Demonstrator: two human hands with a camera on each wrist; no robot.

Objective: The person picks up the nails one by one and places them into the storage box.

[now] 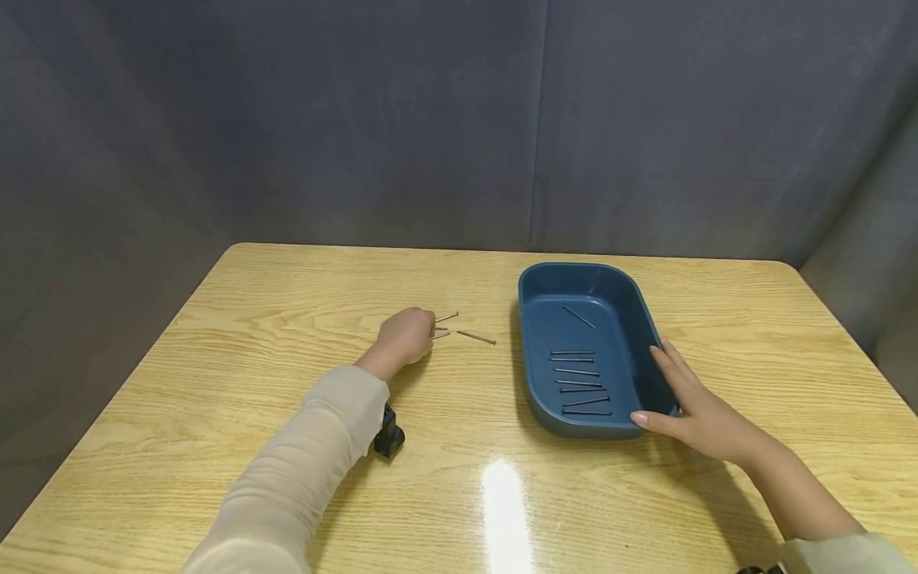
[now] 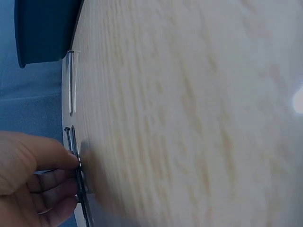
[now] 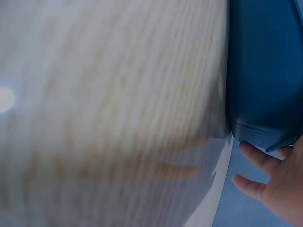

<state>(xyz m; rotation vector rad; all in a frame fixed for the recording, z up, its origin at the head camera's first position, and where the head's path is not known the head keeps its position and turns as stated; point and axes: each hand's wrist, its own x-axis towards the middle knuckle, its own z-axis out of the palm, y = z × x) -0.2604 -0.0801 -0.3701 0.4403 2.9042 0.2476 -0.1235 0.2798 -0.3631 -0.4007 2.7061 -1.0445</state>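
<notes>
At the left of the table, my left hand (image 1: 407,335) is down among several nails, whose ends stick out past its fingers. In the left wrist view, thumb and curled fingers pinch a dark nail (image 2: 80,177) close to the tabletop, with another nail (image 2: 67,135) right alongside. A separate nail (image 1: 476,338) lies between this hand and a blue plastic tub (image 1: 527,351). Inside the tub, several nails (image 1: 579,382) lie roughly in a row, and one nail (image 1: 578,316) lies slantwise farther back. My right hand (image 1: 692,406) rests at the tub's right rim, fingers spread and fairly straight.
The wooden table (image 1: 287,303) has rounded far corners, and a grey curtain (image 1: 402,127) hangs behind it. The tub's raised walls stand right of the middle. A black wrist camera (image 1: 390,434) hangs beneath the left sleeve.
</notes>
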